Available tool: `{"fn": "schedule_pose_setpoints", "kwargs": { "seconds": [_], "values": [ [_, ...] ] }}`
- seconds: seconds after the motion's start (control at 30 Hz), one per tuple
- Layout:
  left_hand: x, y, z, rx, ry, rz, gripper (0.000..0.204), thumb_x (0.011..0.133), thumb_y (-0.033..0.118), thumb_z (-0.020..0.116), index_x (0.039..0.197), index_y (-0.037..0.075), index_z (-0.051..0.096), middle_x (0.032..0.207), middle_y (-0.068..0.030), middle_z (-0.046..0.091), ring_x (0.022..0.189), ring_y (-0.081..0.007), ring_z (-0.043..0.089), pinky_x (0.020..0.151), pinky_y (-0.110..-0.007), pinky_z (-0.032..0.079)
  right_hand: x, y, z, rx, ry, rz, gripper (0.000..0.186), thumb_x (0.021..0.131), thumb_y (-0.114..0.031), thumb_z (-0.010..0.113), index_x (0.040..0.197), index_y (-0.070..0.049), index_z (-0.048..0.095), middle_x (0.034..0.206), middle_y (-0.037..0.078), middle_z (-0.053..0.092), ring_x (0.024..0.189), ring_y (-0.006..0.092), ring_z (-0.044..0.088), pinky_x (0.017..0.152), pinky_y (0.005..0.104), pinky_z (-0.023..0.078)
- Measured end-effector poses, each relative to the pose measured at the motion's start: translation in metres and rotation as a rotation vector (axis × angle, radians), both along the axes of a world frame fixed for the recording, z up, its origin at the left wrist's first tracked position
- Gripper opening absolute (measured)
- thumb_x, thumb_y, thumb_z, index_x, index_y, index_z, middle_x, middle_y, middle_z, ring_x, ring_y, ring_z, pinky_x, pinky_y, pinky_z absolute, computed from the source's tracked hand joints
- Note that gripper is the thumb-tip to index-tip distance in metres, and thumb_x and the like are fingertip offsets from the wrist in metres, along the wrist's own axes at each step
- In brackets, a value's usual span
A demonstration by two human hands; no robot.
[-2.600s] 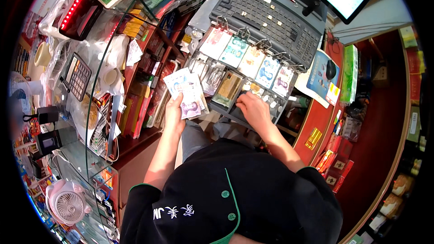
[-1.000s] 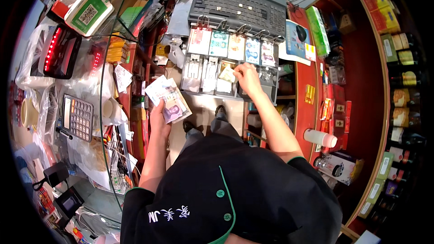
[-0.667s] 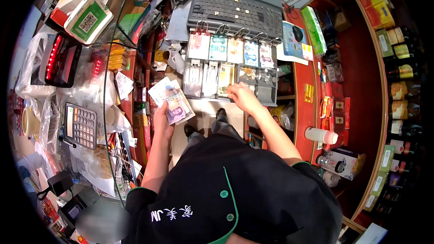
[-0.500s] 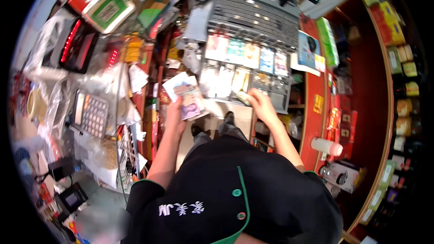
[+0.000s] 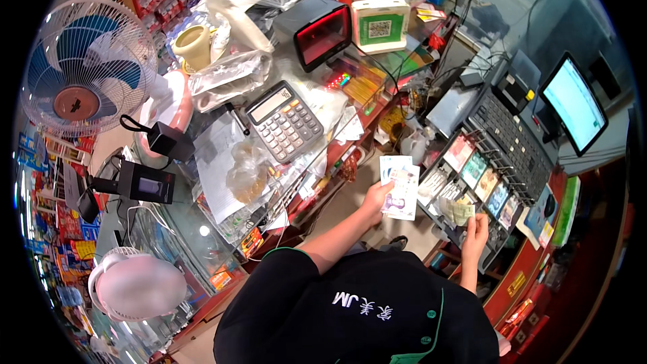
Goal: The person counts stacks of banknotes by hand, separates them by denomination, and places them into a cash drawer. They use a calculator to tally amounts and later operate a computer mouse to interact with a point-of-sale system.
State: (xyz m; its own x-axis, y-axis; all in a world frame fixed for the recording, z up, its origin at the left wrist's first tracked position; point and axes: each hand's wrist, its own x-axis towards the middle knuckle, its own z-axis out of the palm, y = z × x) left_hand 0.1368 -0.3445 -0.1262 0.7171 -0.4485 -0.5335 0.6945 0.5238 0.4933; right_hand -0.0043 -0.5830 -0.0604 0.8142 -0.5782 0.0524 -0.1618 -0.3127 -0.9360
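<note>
In my left hand (image 5: pixel 375 203) is a small fan of banknotes (image 5: pixel 402 195), purple and bluish, pinched at their left edge. My right hand (image 5: pixel 476 230) pinches a yellow-green banknote (image 5: pixel 462 213) above the near compartments of an open cash drawer (image 5: pixel 497 253). Behind it, the drawer's far slots hold banknotes sorted by colour: red (image 5: pixel 458 153), green (image 5: pixel 474 168) and others. Lighter slips fill the slots nearer my left hand. Both hands are closed, apart from each other, in front of my body.
Beyond the drawer stand a black keyboard (image 5: pixel 513 133) and a lit monitor (image 5: pixel 574 104). The cluttered glass counter at left carries a calculator (image 5: pixel 284 121), a red-glowing scanner (image 5: pixel 323 34), a code stand (image 5: pixel 381 25) and plastic bags. A large fan (image 5: pixel 84 67) stands at far left.
My view has swung left, so the drawer and hands sit farther right and more counter shows. Both hands keep hold of their banknotes; the right one's note now shows more fully.
</note>
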Motion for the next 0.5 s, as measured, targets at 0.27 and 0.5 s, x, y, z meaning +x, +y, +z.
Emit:
{"fn": "schedule_pose_setpoints", "kwargs": {
  "seconds": [0.27,0.5],
  "values": [
    [0.004,0.013,0.002,0.052,0.029,-0.020,0.030,0.094,0.017,0.051,0.116,-0.004,0.052,0.105,-0.0178,0.063,0.092,-0.0275,0.065,0.079,-0.041,0.055,0.022,0.018,0.018,-0.050,0.065,-0.010,0.012,0.093,-0.013,0.054,0.092,-0.001,0.051,0.074,0.001,0.053,0.067,0.0082,0.046,0.060,0.0232,0.039],
    [-0.002,0.010,0.008,0.063,0.063,-0.009,0.029,0.096,0.016,0.046,0.118,-0.002,0.051,0.109,-0.0154,0.062,0.093,-0.0284,0.064,0.082,-0.043,0.054,0.027,0.034,0.045,-0.122,-0.058,-0.066,0.010,0.089,-0.008,0.058,0.085,-0.001,0.053,0.076,0.005,0.058,0.066,0.0085,0.050,0.060,0.0244,0.041]
  ]
}}
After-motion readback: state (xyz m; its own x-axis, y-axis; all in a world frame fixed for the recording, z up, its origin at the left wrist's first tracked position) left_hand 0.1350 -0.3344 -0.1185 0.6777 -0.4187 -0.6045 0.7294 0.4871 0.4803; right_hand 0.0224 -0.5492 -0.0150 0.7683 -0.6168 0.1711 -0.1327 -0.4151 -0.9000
